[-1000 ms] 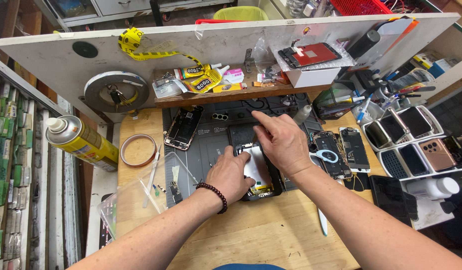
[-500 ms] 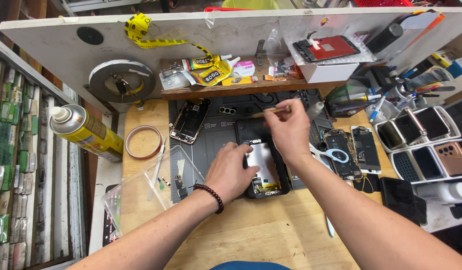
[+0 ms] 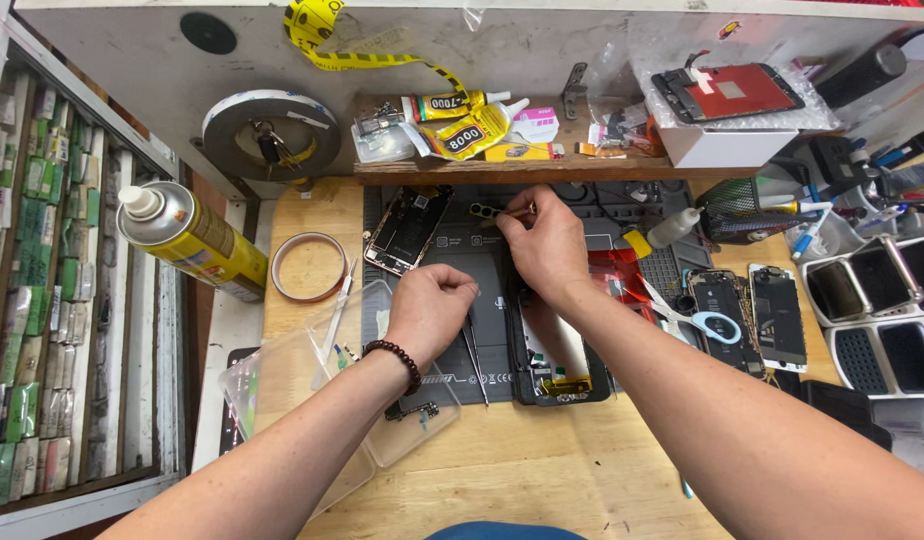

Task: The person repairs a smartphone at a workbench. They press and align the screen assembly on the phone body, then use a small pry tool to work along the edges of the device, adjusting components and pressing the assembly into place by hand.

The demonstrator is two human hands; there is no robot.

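Camera bracket [image 3: 484,210], small dark metal | right hand [image 3: 547,245] pinching | left hand [image 3: 429,310] fisted

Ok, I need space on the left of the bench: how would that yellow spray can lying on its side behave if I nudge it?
The yellow spray can lies on its side, so being round it would probably roll rather than slide. Its metal-looking body seems stiff, unlikely to dent from a nudge. It rests near the wooden bench's left edge, so it might roll off.

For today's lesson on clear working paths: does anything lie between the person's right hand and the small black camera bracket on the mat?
Nothing visible does. The right hand already has its fingertips at the camera bracket, with a thin tool at it. The left hand rests apart, lower on the dark mat.
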